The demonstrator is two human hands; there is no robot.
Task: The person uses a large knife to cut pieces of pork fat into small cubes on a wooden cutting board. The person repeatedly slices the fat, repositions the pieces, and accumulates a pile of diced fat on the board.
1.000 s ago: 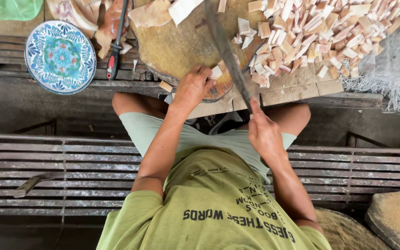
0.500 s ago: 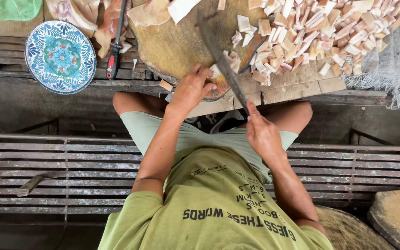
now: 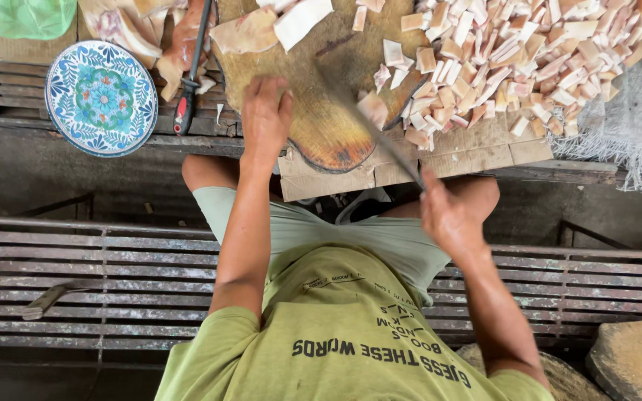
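Head view, vs 1 s ago: left hand (image 3: 265, 111) now further out on round chopping block (image 3: 321, 126), fingers flat and pressed down, no longer near block's front edge. Right hand (image 3: 447, 215) wrapped tight round cleaver (image 3: 380, 137) handle, blade blurred, lower and angled across block. Suggests mid-chop. Pile of cut cubes (image 3: 514, 67) just right of block on worktop (image 3: 447, 160); patterned plate (image 3: 100, 96) well left.

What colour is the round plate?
Blue and white plate with a flowery pattern; head view.
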